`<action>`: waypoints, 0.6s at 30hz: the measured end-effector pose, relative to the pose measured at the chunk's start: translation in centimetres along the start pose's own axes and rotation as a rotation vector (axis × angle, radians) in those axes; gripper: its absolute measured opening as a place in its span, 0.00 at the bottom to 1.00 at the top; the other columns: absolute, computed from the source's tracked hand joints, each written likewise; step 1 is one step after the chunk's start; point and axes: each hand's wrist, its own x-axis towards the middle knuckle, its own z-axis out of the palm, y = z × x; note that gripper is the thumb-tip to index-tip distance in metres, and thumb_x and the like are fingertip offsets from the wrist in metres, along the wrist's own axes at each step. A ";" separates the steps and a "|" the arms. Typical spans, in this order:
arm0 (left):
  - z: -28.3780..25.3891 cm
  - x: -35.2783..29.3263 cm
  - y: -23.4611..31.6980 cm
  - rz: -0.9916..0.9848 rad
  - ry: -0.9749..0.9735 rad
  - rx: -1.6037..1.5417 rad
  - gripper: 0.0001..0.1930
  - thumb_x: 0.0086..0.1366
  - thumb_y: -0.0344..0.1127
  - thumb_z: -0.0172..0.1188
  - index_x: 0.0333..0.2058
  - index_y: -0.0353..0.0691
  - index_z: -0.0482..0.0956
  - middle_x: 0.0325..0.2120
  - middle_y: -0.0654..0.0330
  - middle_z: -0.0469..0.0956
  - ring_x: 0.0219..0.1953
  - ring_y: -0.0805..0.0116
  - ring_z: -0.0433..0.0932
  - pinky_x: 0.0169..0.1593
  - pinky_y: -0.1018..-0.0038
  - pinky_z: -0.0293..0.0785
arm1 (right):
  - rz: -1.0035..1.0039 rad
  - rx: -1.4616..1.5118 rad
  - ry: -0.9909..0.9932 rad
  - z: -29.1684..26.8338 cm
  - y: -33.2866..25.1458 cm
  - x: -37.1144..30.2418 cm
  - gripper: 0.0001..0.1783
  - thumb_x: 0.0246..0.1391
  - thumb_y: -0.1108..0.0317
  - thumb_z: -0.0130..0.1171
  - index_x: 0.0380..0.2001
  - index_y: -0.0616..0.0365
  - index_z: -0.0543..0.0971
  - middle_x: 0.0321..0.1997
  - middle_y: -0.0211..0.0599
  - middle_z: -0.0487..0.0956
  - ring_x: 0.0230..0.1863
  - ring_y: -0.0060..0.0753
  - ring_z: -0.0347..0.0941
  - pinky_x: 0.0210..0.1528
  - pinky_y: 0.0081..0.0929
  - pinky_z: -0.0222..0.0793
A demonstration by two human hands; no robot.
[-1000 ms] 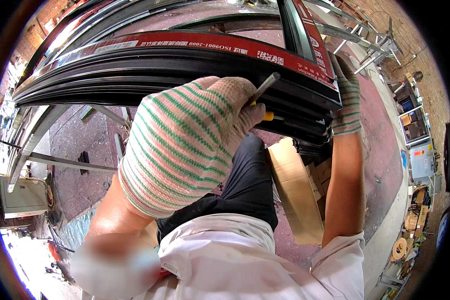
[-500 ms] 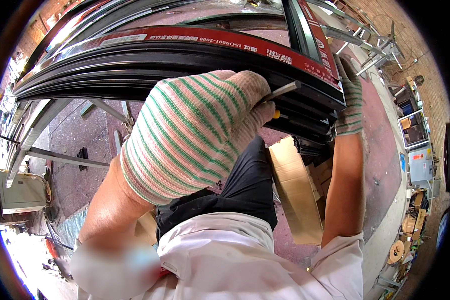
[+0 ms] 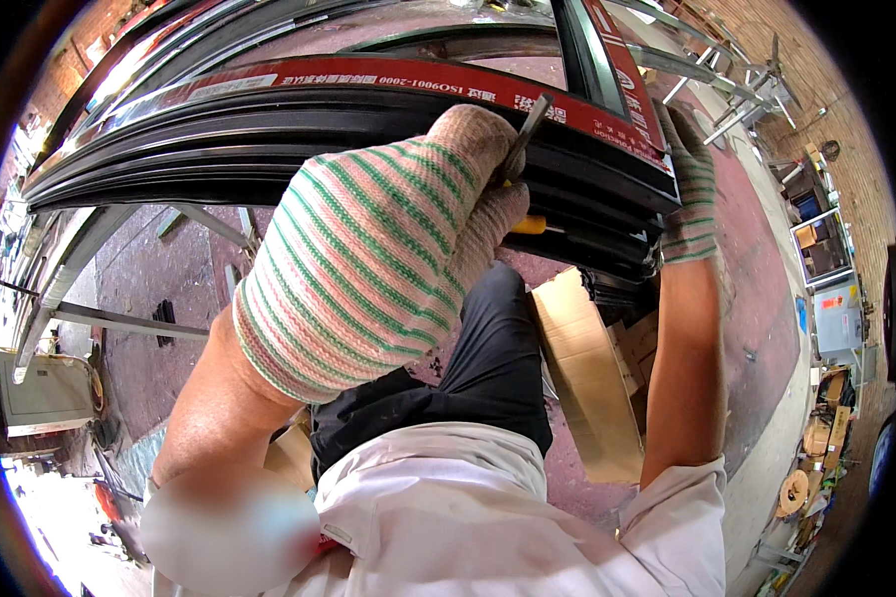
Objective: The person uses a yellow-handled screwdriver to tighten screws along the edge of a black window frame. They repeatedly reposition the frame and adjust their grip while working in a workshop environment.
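Note:
My left hand (image 3: pixel 368 249), in a white-pink knit glove with green stripes, is closed in front of the black metal profile frame (image 3: pixel 299 134). It grips a flat grey metal bar (image 3: pixel 531 127), whose end points up and right across the frame's face. A screwdriver with a yellow handle (image 3: pixel 530 225) also sticks out of this fist, its thin shaft toward the frame's right corner. At that right end, my right hand (image 3: pixel 694 204), in a matching glove, holds the frame's outer side; its fingertips are partly hidden. Red printed film (image 3: pixel 398 80) covers the frame's upper face.
Below the corner stands an open cardboard box (image 3: pixel 587 378) with dark pieces at its top. Metal stand legs (image 3: pixel 134 320) are under the frame at left. A grey cabinet (image 3: pixel 45 393) stands far left; shelving and boxes (image 3: pixel 824 428) line the right.
My left hand has shifted slightly left and up, and the flat bar has swung from nearly level to steeply upright. More of the yellow handle shows. My right hand stays at the frame's end.

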 end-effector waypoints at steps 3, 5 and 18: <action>-0.1 0.4 -0.5 0.178 0.010 0.125 0.09 0.61 0.28 0.64 0.40 0.37 0.77 0.27 0.58 0.81 0.28 0.68 0.83 0.34 0.77 0.79 | 0.011 0.028 0.023 0.5 -0.4 -0.5 0.20 0.58 0.60 0.65 0.46 0.66 0.79 0.40 0.37 0.82 0.39 0.27 0.78 0.43 0.22 0.73; -0.1 0.5 -0.5 0.195 -0.020 0.185 0.09 0.62 0.28 0.64 0.41 0.37 0.77 0.28 0.58 0.82 0.28 0.68 0.83 0.35 0.77 0.79 | 0.000 0.029 0.036 0.6 -0.2 -0.5 0.20 0.58 0.60 0.64 0.46 0.66 0.79 0.40 0.37 0.82 0.39 0.26 0.78 0.42 0.21 0.73; 1.0 0.0 0.0 -0.006 0.110 0.062 0.06 0.65 0.30 0.62 0.38 0.36 0.76 0.24 0.57 0.81 0.26 0.70 0.81 0.32 0.78 0.76 | -0.011 0.035 -0.004 1.0 0.1 -0.7 0.20 0.59 0.57 0.63 0.44 0.64 0.80 0.37 0.36 0.82 0.34 0.25 0.76 0.37 0.22 0.71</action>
